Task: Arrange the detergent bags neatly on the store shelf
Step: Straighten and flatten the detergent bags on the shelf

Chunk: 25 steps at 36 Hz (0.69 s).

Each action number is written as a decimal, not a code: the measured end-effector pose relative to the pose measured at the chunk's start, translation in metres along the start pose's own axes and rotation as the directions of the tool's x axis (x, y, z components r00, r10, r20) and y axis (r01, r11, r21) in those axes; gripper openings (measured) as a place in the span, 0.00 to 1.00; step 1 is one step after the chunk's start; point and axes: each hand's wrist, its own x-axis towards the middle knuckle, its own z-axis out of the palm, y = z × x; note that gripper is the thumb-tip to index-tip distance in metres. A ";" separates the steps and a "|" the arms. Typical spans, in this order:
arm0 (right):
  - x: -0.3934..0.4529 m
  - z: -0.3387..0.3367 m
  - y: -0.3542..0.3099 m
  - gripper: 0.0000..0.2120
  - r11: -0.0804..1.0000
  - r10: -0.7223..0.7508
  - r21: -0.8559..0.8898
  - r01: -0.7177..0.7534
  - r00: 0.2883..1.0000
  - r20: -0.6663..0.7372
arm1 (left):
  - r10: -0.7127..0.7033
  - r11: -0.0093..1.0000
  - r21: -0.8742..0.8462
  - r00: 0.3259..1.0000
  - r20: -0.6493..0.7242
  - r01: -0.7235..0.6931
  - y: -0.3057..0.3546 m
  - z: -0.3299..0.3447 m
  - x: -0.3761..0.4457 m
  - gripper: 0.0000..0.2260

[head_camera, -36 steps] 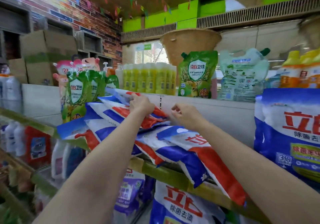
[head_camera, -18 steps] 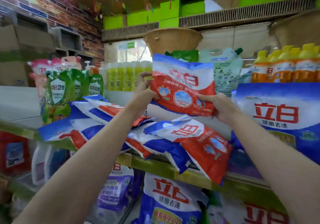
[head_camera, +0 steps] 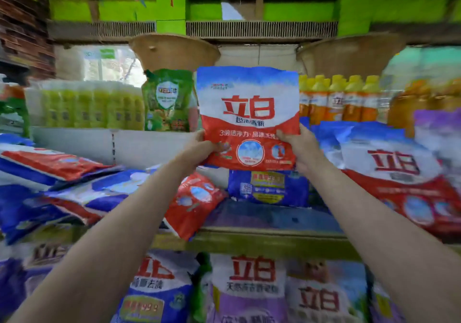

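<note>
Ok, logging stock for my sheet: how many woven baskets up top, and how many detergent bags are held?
Tan woven baskets: 2
Red, white and blue plastic detergent bag, held by left hand and right hand: 1
Total: 3

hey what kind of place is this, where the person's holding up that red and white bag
Most likely a small grocery or household-goods shop. Both hands hold a branded detergent bag before a shelf piled with matching bags, a row of yellow-capped orange bottles stands behind, and one lower bag carries what looks like a price.
</note>
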 end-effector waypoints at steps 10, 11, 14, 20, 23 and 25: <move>-0.027 -0.078 -0.050 0.15 0.989 0.096 -0.122 -0.083 0.990 0.105 | 0.021 1.000 0.023 0.984 -0.177 -0.018 0.006 0.101 -0.009 0.15; -0.030 -0.086 -0.054 0.18 0.984 0.109 -0.153 -0.089 0.986 0.128 | 0.022 1.000 0.016 0.983 -0.181 -0.019 0.007 0.110 -0.013 0.15; -0.041 -0.110 -0.066 0.23 0.967 0.132 -0.235 -0.095 0.980 0.148 | 0.020 1.000 -0.021 0.987 -0.160 -0.023 0.008 0.137 -0.022 0.15; -0.065 -0.161 -0.087 0.21 0.935 0.161 -0.335 -0.119 0.982 0.100 | -0.009 0.999 -0.048 0.999 -0.053 0.006 0.012 0.189 -0.038 0.12; -0.079 -0.186 -0.094 0.21 0.915 0.193 -0.368 -0.167 0.980 0.037 | -0.033 0.998 -0.048 0.999 0.023 0.034 0.013 0.212 -0.045 0.14; -0.090 -0.203 -0.099 0.21 0.899 0.217 -0.392 -0.192 0.976 0.021 | -0.053 0.997 -0.054 0.995 0.085 0.058 0.013 0.227 -0.051 0.15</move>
